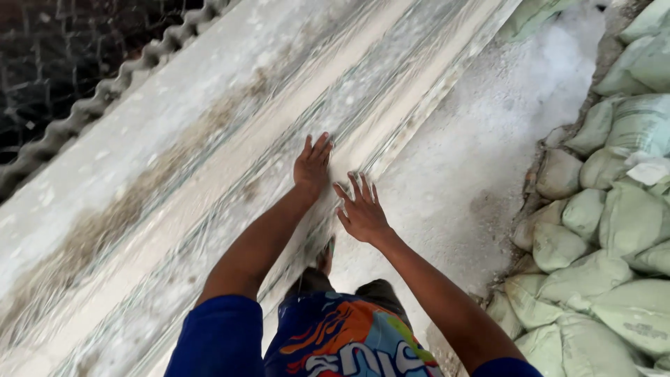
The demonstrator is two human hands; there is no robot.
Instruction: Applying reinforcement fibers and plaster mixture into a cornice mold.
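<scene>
Here the left hand (pixel 312 166) lies flat, fingers stretched out and gripping nothing, on a long pale slab (pixel 230 174) that runs slantwise from lower left to upper right. The right hand (pixel 361 209) is likewise spread wide and unclenched, its fingertips (pixel 356 183) touching the slab's right-hand ridge just beside the left hand. The slab looks whitish and dusty, with raised ribs along its length, greenish streaks in the grooves between them and a brown smear down its left part. It fills the middle and left of the view. To its right lies powdery white ground (pixel 488 139), and beyond that a heap of pale green sacks (pixel 607 230). A wavy-edged corrugated sheet (pixel 105 91) borders the slab at upper left.
</scene>
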